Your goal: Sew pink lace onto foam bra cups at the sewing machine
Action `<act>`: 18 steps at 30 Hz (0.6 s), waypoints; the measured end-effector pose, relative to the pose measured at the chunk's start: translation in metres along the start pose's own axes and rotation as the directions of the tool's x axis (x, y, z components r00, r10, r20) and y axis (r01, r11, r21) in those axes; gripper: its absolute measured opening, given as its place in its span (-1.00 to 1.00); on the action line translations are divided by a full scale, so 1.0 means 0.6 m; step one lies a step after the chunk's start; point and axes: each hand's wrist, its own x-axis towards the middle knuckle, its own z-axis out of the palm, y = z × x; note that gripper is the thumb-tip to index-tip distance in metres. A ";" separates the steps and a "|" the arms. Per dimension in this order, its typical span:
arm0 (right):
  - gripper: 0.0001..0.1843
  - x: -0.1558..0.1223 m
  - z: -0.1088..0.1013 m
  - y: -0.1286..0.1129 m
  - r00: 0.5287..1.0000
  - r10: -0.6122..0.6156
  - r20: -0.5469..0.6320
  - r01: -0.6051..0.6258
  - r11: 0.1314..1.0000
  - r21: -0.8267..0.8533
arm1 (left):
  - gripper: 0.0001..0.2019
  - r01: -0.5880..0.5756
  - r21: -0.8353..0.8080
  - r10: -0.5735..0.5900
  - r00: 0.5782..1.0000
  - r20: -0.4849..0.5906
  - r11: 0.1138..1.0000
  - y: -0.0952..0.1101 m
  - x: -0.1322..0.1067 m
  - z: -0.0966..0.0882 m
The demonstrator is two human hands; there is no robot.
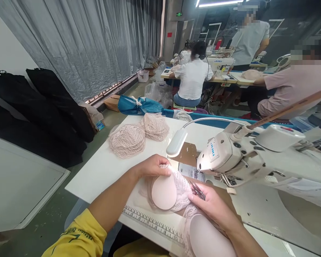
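A pale pink lace bra [182, 185] with smooth moulded cups lies across the front of the sewing table between my hands. My left hand [156, 166] pinches the lace edge above the left cup [164, 192]. At the middle part, my right hand [207, 200] grips the lace between thumb and fingers. Small metal thread snips [197, 190] are also tucked in that right hand, pointing up and left. The second cup [210, 235] hangs toward the table's near edge, partly under my right forearm.
A white sewing machine [219, 153] stands at the right, with a small lamp [177, 142] on a bent neck. Two stacks of lace cups [127, 140] lie at the back left. A ruler strip [152, 225] runs along the front edge. Co-workers [194, 76] sit and stand beyond.
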 end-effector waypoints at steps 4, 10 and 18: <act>-0.81 -0.003 -0.003 0.003 0.991 0.082 0.104 -0.083 0.996 0.013 | -0.74 0.012 0.088 -0.009 1.000 -0.026 0.996 0.003 -0.004 0.000; -0.77 -0.004 0.004 0.000 0.989 0.094 0.113 -0.099 0.994 0.039 | -0.32 -0.256 0.524 0.305 0.952 -0.009 0.812 0.008 0.014 0.037; -0.75 -0.007 0.001 -0.009 0.992 0.070 0.106 -0.073 0.997 0.028 | -0.26 -0.189 0.497 0.197 0.980 0.038 0.847 0.003 0.022 0.027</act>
